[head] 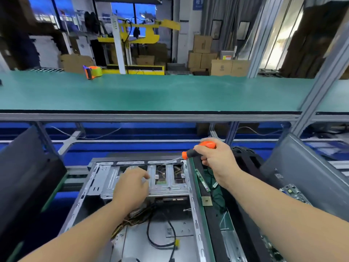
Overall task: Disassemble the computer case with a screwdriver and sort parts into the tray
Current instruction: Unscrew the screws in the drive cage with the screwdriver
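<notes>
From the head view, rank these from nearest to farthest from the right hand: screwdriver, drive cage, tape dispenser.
1. Screwdriver, gripped in the right hand itself.
2. Drive cage, just left of it and lower, inside the case.
3. Tape dispenser, far left on the green shelf above.

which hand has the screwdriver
The right hand grips the orange-handled screwdriver; the left hand holds no tool and rests on the case's metal drive bracket.

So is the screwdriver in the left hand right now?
No, the right hand grips the orange screwdriver, while the left hand rests on the metal drive bracket inside the case.
</notes>
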